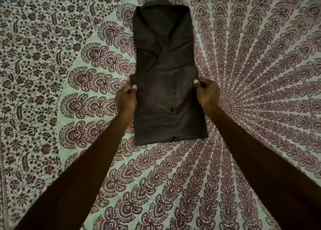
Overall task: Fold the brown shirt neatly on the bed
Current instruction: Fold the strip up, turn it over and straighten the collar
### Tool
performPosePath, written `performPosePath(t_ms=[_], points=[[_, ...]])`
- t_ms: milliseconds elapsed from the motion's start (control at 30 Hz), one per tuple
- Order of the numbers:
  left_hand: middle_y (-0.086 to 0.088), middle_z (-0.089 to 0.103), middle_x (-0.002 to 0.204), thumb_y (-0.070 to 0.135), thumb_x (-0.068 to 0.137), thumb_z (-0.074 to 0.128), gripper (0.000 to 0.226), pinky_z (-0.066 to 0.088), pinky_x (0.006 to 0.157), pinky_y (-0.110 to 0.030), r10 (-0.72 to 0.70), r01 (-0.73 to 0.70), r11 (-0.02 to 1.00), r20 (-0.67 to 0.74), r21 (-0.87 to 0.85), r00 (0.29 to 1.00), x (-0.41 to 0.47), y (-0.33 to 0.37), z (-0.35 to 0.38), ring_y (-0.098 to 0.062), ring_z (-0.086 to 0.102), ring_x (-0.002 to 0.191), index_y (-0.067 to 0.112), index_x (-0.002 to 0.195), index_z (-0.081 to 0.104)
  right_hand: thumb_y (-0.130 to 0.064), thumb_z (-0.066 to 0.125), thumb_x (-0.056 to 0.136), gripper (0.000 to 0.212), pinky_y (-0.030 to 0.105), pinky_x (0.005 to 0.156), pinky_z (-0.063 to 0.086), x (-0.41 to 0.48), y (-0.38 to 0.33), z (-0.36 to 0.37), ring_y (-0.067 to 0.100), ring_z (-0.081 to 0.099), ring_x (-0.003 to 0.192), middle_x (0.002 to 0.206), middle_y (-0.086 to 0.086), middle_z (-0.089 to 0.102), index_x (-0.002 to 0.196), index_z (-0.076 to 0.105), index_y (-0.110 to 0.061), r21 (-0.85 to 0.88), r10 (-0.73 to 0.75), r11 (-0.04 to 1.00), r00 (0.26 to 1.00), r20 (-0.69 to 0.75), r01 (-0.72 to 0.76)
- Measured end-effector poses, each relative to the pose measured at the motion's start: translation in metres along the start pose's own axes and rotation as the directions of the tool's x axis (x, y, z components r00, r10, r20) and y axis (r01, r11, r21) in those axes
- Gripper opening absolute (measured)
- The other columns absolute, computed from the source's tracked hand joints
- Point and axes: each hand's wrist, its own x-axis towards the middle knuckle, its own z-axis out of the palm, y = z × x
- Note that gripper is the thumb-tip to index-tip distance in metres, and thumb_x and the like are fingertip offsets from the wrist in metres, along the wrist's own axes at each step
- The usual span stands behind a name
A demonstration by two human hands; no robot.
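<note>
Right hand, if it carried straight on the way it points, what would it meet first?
Probably the brown shirt itself: the right hand, gripping its folded edge, points away and slightly left, over the shirt's far half. Its height above the cloth is unclear.

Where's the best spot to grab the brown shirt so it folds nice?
Take the brown shirt at the two end corners of its folded flap, one from each side, thumbs on top, as the left hand and right hand pinch it. It lies flat on the bed as a long narrow strip, so holding both corners likely keeps that edge straight.
</note>
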Motion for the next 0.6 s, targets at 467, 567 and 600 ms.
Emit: performPosePath(t_ms=[467,567,600], points=[[-0.013,0.058,0.105,0.006,0.089,0.055,0.018,0.042,0.082,-0.037,0.742,-0.722,0.589,0.111,0.363,0.662,0.000,-0.001,-0.032,-0.029,0.054,0.096,0.008,0.106,0.060,-0.005,0.065,0.082,0.028,0.040,0.074,0.050,-0.005,0.022,-0.032,0.032,0.054,0.093,0.107,0.014,0.059,0.109,0.061,-0.010,-0.387,-0.701,0.595,0.690,0.179,0.705],[-0.013,0.060,0.109,0.003,0.080,0.056,0.034,0.038,0.094,-0.038,0.801,-0.969,0.087,0.563,0.229,0.205,-0.006,-0.020,-0.055,-0.029,0.052,0.104,0.009,0.112,0.062,-0.008,0.072,0.073,0.044,0.046,0.086,0.050,-0.009,0.052,-0.045,0.035,0.056,0.104,0.117,0.013,0.061,0.116,0.061,-0.012,-0.310,-0.764,0.255,0.388,0.516,0.916],[-0.011,0.060,0.113,0.008,0.076,0.058,0.040,0.036,0.098,-0.037,0.728,-0.983,-0.036,0.679,0.179,0.097,-0.009,-0.029,-0.061,-0.026,0.051,0.109,0.011,0.116,0.062,-0.013,0.074,0.073,0.050,0.046,0.092,0.049,-0.011,0.061,-0.050,0.035,0.057,0.111,0.122,0.013,0.061,0.120,0.058,-0.013,-0.271,-0.740,0.202,0.328,0.587,0.941]])
